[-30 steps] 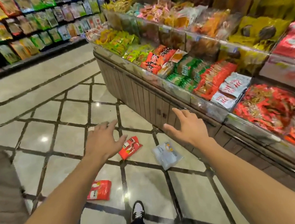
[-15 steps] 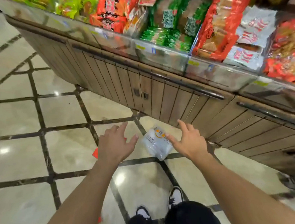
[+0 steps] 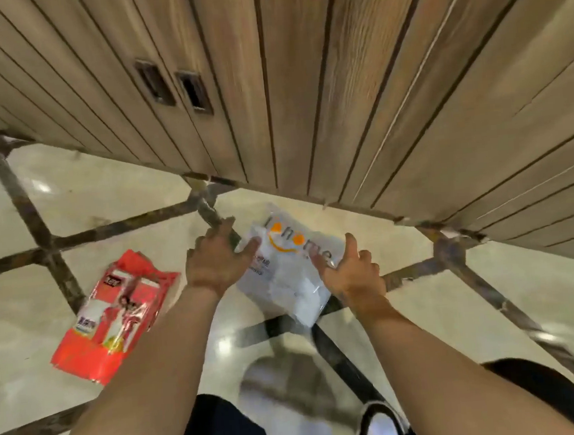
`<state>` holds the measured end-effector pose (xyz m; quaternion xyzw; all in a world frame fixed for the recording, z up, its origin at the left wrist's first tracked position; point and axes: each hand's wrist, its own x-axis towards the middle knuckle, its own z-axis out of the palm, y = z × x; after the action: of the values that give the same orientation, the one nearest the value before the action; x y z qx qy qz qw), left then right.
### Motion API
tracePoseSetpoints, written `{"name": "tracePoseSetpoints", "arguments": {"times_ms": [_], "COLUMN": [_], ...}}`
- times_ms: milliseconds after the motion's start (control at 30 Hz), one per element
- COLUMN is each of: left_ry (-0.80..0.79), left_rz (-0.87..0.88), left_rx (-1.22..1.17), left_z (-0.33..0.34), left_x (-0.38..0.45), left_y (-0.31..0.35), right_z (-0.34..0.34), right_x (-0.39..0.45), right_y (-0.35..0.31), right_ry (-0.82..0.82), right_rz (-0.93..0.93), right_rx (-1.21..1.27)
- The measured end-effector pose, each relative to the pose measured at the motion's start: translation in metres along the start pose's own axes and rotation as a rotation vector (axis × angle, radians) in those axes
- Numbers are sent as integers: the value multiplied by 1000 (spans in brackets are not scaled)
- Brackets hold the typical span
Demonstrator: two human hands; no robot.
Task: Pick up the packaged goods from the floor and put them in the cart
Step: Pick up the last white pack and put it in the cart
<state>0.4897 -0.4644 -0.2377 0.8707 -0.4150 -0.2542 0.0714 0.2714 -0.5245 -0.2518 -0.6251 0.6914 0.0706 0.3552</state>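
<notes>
A white plastic package (image 3: 284,272) with an orange smile print lies flat on the tiled floor, close to the foot of the wooden display counter. My left hand (image 3: 215,262) is at its left edge, thumb resting on the wrapper and fingers spread toward the floor. My right hand (image 3: 349,269) is at its right edge with fingertips on the wrapper and the thumb raised. Neither hand has closed around it. A red packaged good (image 3: 114,311) lies on the floor to the left of my left arm. No cart is in view.
The slatted wooden counter front (image 3: 302,78), with two small recessed handles (image 3: 174,87), fills the upper part of the view just beyond the package. My dark trousers and a black-and-white shoe (image 3: 381,426) are at the bottom. Cream floor tiles with dark borders (image 3: 71,200) spread left.
I have bent down much closer to the floor, so the shelves are out of view. Both hands have dropped onto the two sides of the white package.
</notes>
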Motion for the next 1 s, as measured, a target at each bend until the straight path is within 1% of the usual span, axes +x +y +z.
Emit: {"name": "tracePoseSetpoints", "arguments": {"times_ms": [67, 133, 167, 233, 300, 333, 400, 500, 600, 700, 800, 1000], "left_ry": [1, -11, -28, -112, -200, -219, -213, -156, -71, -41, -11, 51], "left_rz": [-5, 5, 8, 13, 16, 9, -15, -21, 3, 17, 45, 240], "left_rx": [-38, -27, -40, -148, -259, -293, -325, -338, -356, -355, -323, -266], "left_z": [31, 54, 63, 77, 87, 91, 94, 82, 42, -22, -104, -282], "left_x": [26, 49, 59, 74, 78, 77, 69, 48, 20, -13, -50, -149], "left_y": [-11, -18, -22, -26, -27, -28, -26, -18, 4, 40, 89, 199], "right_z": [34, 60, 70, 82, 88, 89, 87, 69, 23, -48, -136, -327], "right_x": [23, 40, 47, 55, 60, 59, 57, 45, 16, -27, -80, -207], "right_y": [11, 20, 23, 29, 31, 31, 29, 22, 8, -12, -33, -65], "right_ry": [-20, -27, -29, -27, -29, -44, -60, -24, 51, 122, 157, 244], "right_rz": [74, 120, 131, 142, 143, 144, 137, 98, 20, -26, -44, -60], "right_rx": [103, 176, 206, 273, 356, 420, 537, 584, 585, 608, 596, 562]}}
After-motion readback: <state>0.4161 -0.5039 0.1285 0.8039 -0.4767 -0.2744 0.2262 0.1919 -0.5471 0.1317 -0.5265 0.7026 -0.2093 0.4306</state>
